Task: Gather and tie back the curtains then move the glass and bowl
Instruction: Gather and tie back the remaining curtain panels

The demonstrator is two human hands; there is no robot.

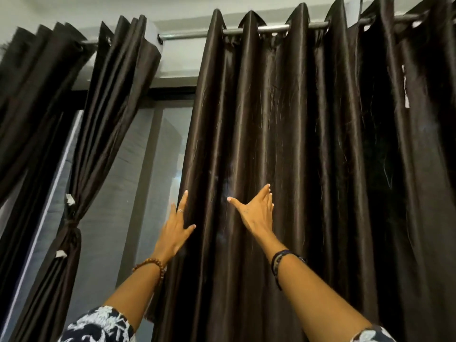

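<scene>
Both your hands are up on the hanging curtain: L hand at its left edge, fingers straight, thumb spread, flat vs the fabric; R hand just beside it on the front folds, also straight and splayed, gripping nothing. Curtain hangs full from the rod, covering centre and right of the window. 2nd curtain at left is bunched w/ a tie.
</scene>
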